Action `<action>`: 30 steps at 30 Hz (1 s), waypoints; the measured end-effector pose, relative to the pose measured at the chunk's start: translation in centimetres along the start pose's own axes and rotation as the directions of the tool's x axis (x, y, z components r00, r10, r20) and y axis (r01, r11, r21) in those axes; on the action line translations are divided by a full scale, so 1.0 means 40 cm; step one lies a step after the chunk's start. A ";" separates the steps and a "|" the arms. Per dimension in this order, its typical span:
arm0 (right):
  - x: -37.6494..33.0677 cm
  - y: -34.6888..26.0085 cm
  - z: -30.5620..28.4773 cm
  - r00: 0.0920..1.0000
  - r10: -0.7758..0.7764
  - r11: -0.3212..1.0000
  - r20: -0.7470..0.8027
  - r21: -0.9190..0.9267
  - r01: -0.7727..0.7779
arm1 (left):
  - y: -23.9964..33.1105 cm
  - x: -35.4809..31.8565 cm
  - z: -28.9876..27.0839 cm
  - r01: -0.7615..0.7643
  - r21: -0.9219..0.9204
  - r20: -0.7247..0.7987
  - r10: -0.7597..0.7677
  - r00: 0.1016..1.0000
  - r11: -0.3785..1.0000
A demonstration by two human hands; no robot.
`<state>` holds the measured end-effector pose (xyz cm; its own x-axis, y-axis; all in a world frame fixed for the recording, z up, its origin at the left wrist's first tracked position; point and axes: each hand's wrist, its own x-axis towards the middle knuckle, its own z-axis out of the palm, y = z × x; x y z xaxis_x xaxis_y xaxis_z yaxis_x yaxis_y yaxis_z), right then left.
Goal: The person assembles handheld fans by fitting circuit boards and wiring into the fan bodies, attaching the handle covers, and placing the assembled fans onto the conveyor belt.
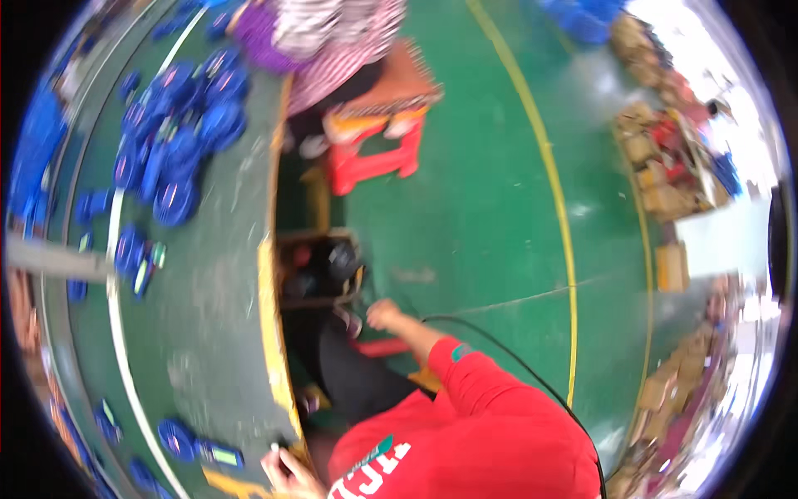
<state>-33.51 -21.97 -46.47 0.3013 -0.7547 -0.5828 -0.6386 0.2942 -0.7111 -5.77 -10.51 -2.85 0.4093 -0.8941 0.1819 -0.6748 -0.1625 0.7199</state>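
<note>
The picture is blurred by motion. My right hand point(384, 315), at the end of a red sleeve, reaches down below the table's yellow edge point(268, 333). It is next to an open cardboard box point(291, 241) holding dark parts, and just above a red stool edge point(381, 347). Its fingers look curled, and I cannot make out anything in them. My left hand point(288, 472) rests at the table's near edge at the bottom, touching something small and dark. Blue round parts point(178, 437) lie on the grey table just left of it.
Several blue round parts point(179, 125) are heaped on the table's far left. Another person in a striped top point(332, 41) sits on a red stool point(370, 150) ahead. A black cable point(532, 374) crosses the green floor. Cardboard boxes point(665, 166) line the right side.
</note>
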 end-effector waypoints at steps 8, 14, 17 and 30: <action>-0.164 -0.270 -0.100 0.844 0.534 0.738 -0.045 0.513 -0.439 | 0.129 0.088 0.041 0.037 -0.074 0.258 -0.017 0.966 0.997; -0.198 -0.344 -0.140 0.899 0.389 0.863 -0.201 0.421 -0.279 | 0.097 0.094 0.058 0.020 -0.157 0.293 0.027 0.956 0.987; -0.220 -0.354 -0.098 0.878 0.286 0.935 -0.383 0.311 -0.169 | 0.109 0.106 0.066 0.062 -0.252 0.268 0.008 0.963 0.966; -0.222 -0.466 -0.067 0.858 0.331 0.943 -0.392 0.111 -0.313 | 0.188 0.149 0.091 0.019 -0.166 0.347 0.040 0.937 0.986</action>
<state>-26.18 -22.33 -26.98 -0.2302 -0.7803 -0.5815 -0.6183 0.5787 -0.5318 -10.64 -18.58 1.23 0.1435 -0.9891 -0.0330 -0.5554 -0.1081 0.8245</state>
